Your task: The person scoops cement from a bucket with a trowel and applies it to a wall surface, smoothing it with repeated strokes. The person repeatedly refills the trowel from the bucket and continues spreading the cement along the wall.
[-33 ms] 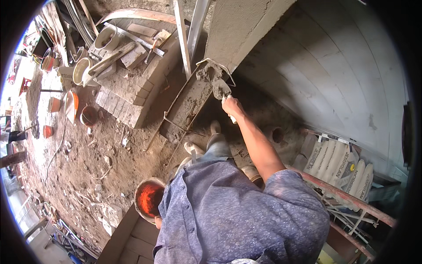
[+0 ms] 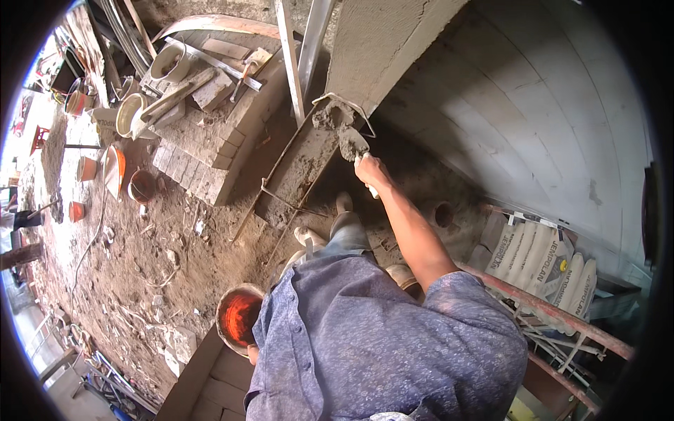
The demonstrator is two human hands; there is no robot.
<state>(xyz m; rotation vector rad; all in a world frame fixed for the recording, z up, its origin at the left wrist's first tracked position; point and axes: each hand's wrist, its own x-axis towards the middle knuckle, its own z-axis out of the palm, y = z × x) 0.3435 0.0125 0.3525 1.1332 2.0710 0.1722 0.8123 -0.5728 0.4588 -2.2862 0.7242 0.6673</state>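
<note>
My right hand (image 2: 370, 172) is closed around the pale handle of a trowel (image 2: 353, 144), its blade coated with grey mortar. The blade lies against the top of a narrow wall (image 2: 298, 175), beside a heap of wet mortar (image 2: 333, 116). Bent metal rods (image 2: 361, 112) span this wall at its far end and nearer to me. At my left side, my left hand (image 2: 253, 353) grips the rim of a bucket (image 2: 239, 317) with an orange inside; only a few fingers show, the rest hidden behind my shirt.
A stack of blocks (image 2: 193, 165) at the far left bears a pale bucket (image 2: 170, 63), a hammer (image 2: 246, 76) and boards. Several orange buckets (image 2: 142, 186) stand on the rubble-strewn ground. To the right are a large grey panel (image 2: 533, 105), stacked white bags (image 2: 533, 259) and a rusty rail (image 2: 554, 309).
</note>
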